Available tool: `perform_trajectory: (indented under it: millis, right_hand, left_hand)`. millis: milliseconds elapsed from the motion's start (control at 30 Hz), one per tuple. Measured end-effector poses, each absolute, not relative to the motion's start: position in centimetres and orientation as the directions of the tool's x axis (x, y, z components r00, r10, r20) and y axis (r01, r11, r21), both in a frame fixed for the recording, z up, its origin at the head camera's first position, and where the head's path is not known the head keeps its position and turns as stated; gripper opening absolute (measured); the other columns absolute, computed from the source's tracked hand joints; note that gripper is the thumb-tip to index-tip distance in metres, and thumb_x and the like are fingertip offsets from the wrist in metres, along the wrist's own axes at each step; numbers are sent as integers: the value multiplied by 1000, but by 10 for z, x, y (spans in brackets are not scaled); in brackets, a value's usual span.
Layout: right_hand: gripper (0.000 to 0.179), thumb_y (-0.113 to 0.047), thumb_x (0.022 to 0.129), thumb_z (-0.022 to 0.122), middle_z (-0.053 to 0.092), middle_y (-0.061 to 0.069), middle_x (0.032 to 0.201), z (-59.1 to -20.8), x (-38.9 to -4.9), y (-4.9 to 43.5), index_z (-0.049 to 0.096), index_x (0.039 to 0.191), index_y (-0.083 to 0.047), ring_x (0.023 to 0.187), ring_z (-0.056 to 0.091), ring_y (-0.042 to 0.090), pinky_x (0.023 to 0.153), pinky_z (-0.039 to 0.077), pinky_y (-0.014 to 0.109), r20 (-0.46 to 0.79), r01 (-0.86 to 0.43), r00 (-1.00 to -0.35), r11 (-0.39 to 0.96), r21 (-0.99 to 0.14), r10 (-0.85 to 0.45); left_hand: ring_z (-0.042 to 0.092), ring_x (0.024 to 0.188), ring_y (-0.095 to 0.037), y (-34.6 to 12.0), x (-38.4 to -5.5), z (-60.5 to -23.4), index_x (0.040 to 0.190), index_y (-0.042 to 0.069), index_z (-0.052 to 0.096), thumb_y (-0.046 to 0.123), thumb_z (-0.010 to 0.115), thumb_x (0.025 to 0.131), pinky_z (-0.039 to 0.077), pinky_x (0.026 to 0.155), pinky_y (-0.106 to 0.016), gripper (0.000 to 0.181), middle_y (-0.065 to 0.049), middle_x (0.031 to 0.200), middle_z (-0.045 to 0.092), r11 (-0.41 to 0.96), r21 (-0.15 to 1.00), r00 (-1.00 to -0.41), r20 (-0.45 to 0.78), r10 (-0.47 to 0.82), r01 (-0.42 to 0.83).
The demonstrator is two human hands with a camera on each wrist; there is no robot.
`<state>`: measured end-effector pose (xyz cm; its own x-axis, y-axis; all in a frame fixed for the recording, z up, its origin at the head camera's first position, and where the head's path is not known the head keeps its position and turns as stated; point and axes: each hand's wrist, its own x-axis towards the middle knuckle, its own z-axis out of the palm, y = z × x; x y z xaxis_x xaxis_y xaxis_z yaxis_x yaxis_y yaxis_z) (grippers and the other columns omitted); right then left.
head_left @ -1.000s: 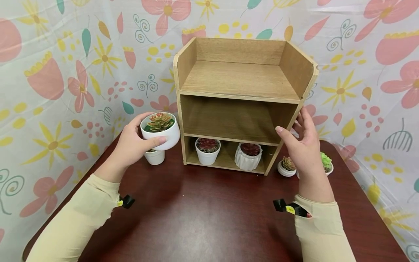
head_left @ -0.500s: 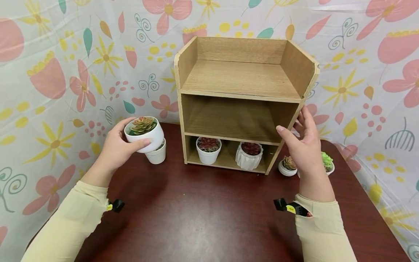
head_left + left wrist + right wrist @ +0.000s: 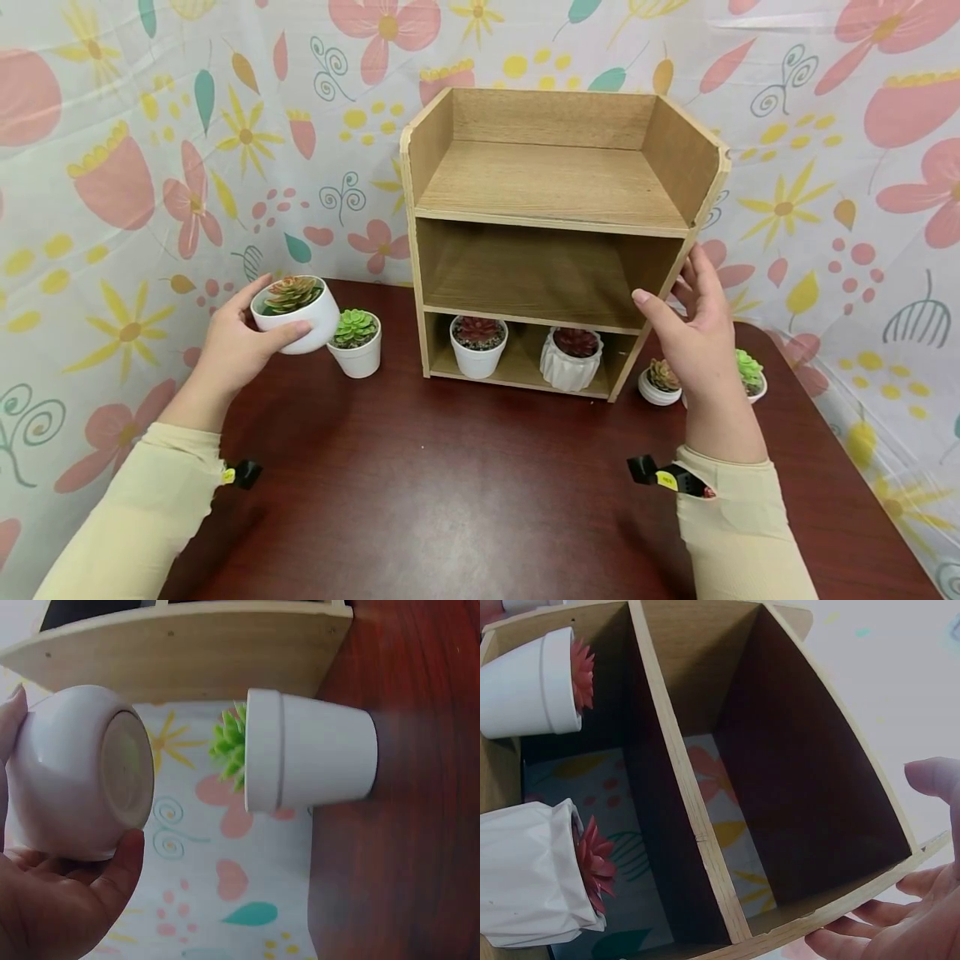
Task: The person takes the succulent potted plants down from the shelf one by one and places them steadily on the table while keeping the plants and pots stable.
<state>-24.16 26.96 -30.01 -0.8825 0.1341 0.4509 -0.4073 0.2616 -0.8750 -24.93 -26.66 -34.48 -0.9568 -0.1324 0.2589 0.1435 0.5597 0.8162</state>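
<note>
My left hand (image 3: 236, 342) holds a round white pot (image 3: 309, 327) with an orange-green succulent (image 3: 291, 293), thumb across its front. In the left wrist view the pot's underside (image 3: 126, 766) shows, and it is lifted above the table. Just right of it, a tapered white pot (image 3: 360, 360) with a green succulent (image 3: 354, 327) stands on the table. My right hand (image 3: 697, 329) rests its fingers (image 3: 870, 915) against the outer right side of the wooden shelf (image 3: 551, 223); its thumb reaches past the front edge without gripping the panel.
On the shelf's lowest level stand a smooth white pot (image 3: 477, 358) and a ridged white pot (image 3: 570, 369), both with red succulents. Right of the shelf are a small white pot (image 3: 660, 392) and a green succulent (image 3: 748, 372), partly behind my right wrist. Patterned cloth (image 3: 300, 50) hangs behind.
My left hand has carried the round pot leftward and slightly lower, away from the shelf, uncovering the green succulent behind it. The right hand has stayed at the shelf's side.
</note>
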Motion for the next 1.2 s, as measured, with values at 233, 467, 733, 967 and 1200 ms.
perform_trajectory:
  millis: [233,467,733,967,1200]
  right_hand:
    - [81,-18,94,74,40,8,163,-300,-242,269,31,160,-37,145,44,32,108,41,30,450,-408,-882,252,-878,139]
    - [80,-16,93,74,41,9,162,-300,-242,270,34,159,-37,143,45,34,102,44,23,472,-438,-873,230,-869,124]
    - [80,-15,93,73,41,10,162,-301,-243,270,33,160,-33,142,46,33,99,45,20,477,-445,-871,220,-868,121]
    - [80,-14,93,74,41,9,162,-302,-243,270,33,160,-34,142,46,33,99,45,20,478,-446,-869,219,-868,124]
    - [80,-13,93,74,41,11,162,-302,-244,270,34,160,-32,142,47,33,103,45,24,486,-454,-865,216,-864,124]
  left_hand:
    - [54,96,5,-279,-250,-350,160,16,38,34,83,87,46,74,-7,88,-12,134,59,561,817,-949,270,-163,135]
    - [53,101,-1,-293,-257,-363,159,17,39,40,84,86,47,75,-9,89,-5,135,53,549,832,-955,217,-204,72]
    - [51,118,-21,-305,-265,-373,158,13,35,47,84,84,44,78,-12,96,-16,144,51,632,774,-972,172,-160,33]
    - [43,133,-39,-309,-276,-380,159,5,25,48,84,84,42,99,-39,105,-25,150,42,659,752,-992,89,-85,11]
    - [41,133,-41,-310,-284,-386,157,1,21,51,84,82,39,106,-53,110,-28,149,40,663,748,-998,31,-53,-12]
